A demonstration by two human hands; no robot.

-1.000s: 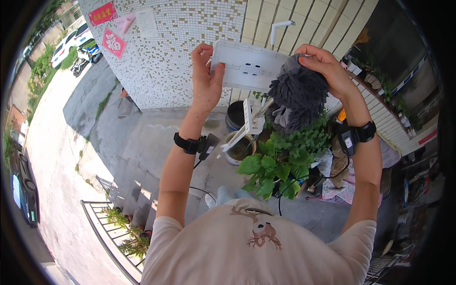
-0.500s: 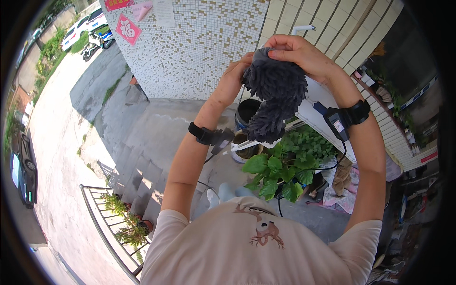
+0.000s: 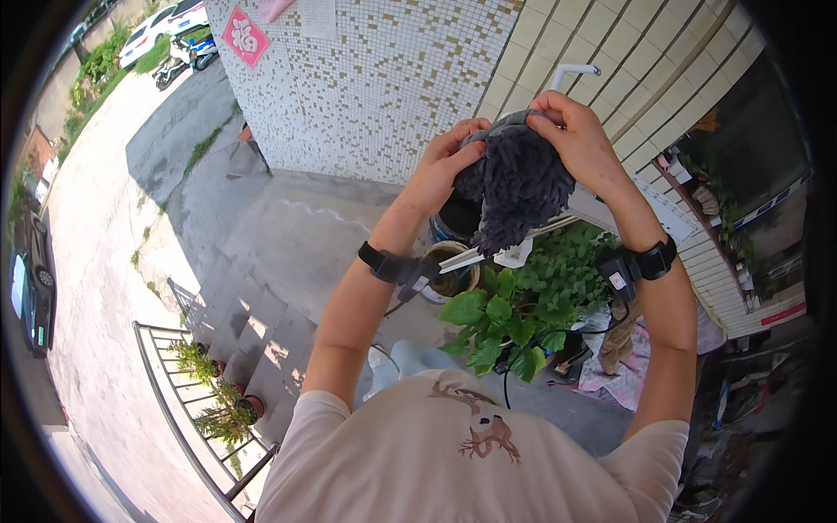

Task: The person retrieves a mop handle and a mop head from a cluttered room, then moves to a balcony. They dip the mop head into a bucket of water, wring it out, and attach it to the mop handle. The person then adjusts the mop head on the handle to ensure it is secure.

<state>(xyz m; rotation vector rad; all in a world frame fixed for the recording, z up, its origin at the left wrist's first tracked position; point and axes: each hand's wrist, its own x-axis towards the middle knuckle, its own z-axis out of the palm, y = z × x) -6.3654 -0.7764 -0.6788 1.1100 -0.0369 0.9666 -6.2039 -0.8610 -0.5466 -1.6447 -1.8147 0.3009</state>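
Observation:
A dark grey, shaggy chenille mop pad [image 3: 523,179] hangs in front of me at arm's length, its tufted face showing. My left hand [image 3: 445,166] pinches its upper left edge, thumb in front. At the top right corner my right hand [image 3: 575,139] grips the smoother grey band of the edge between thumb and fingers. The lower end of the pad hangs loose, over buckets and leaves. Part of its back is hidden. Each wrist wears a black strap with a small device and cable.
Below the pad stand a dark bucket [image 3: 449,213] and a lighter bucket [image 3: 453,283] with a white bar [image 3: 466,257] across it. Leafy plants [image 3: 514,318] grow nearby. A white pipe [image 3: 577,69] sticks out of the tiled wall [image 3: 357,96]. A railing [image 3: 174,410] and steps lie left.
Both hands have come down a little, and the pad with them. The left hand now grips the upper edge more plainly, and the pad hangs more stretched between the hands.

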